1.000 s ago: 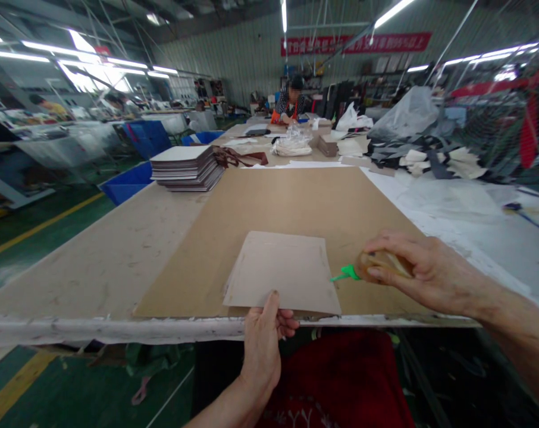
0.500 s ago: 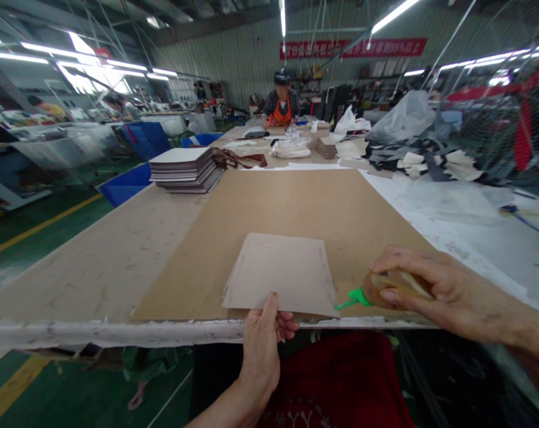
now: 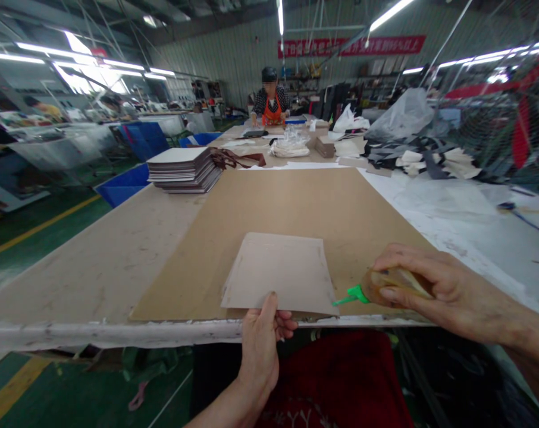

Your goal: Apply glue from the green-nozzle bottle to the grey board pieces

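A small grey-beige card sheet (image 3: 281, 271) lies on a large brown cardboard sheet (image 3: 291, 208) at the near edge of the table. My left hand (image 3: 261, 345) pinches the near edge of the card sheet, thumb on top. My right hand (image 3: 425, 285) is wrapped round an amber glue bottle (image 3: 392, 280) lying sideways. Its green nozzle (image 3: 352, 295) touches the card sheet's near right corner.
A stack of dark boards (image 3: 182, 168) sits at the far left of the table (image 3: 95, 261). Blue bins (image 3: 127, 183) stand beside it. Offcuts and plastic bags (image 3: 412, 148) pile up at the right. A person in an orange apron (image 3: 269, 106) works at the far end.
My right hand with the glue bottle has drawn down along the card sheet's right edge to the near right corner. The person at the far end has stood up and shifted left.
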Motion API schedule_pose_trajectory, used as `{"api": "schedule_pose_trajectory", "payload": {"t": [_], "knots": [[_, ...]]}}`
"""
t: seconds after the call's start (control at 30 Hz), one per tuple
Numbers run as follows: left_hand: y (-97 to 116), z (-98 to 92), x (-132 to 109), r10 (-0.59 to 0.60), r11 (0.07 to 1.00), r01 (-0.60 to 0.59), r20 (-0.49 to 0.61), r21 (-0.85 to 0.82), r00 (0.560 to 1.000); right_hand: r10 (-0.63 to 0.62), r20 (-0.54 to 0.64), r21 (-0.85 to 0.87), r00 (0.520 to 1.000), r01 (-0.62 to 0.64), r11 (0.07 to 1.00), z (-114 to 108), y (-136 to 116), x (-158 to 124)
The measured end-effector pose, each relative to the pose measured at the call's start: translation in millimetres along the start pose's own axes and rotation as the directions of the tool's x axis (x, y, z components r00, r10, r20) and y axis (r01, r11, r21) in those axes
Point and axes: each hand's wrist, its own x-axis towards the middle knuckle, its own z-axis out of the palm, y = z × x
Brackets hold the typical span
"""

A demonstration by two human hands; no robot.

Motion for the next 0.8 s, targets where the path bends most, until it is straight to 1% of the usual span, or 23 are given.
{"api": "schedule_pose_trajectory", "payload": {"t": [0.07, 0.13, 0.23, 0.33, 0.5, 0.67, 0.8], "knots": [[-1, -0.4, 0, 0.004, 1.000, -0.004, 0.002, 0.000, 1.000, -0.008, 0.031, 0.007, 0.999, 0.007, 1.000, 1, 0, 3], [-2, -0.8, 1, 0.006, 1.000, -0.006, -0.003, 0.001, 1.000, -0.010, 0.032, 0.010, 0.999, 0.009, 1.000, 4, 1, 7], [-3, -1.0, 1, 0.003, 1.000, -0.004, -0.021, -0.010, 1.000, 0.000, -0.052, -0.025, 0.999, -0.001, 1.000, 11, 7, 15], [-2, -1.0, 1, 0.003, 1.000, -0.003, -0.019, -0.015, 1.000, -0.013, -0.094, -0.058, 0.996, 0.008, 0.998, 16, 13, 19], [-3, -1.4, 2, 0.004, 1.000, -0.004, -0.012, -0.006, 1.000, -0.040, -0.086, -0.096, 0.996, 0.032, 0.995, 15, 13, 16], [-3, -1.1, 1, 0.013, 1.000, -0.014, -0.014, -0.005, 1.000, -0.024, -0.089, -0.129, 0.996, 0.013, 0.992, 16, 13, 30], [-3, -0.9, 1, 0.009, 1.000, -0.009, -0.010, 0.000, 1.000, -0.012, -0.055, -0.073, 0.998, 0.008, 0.997, 13, 10, 34]]}}
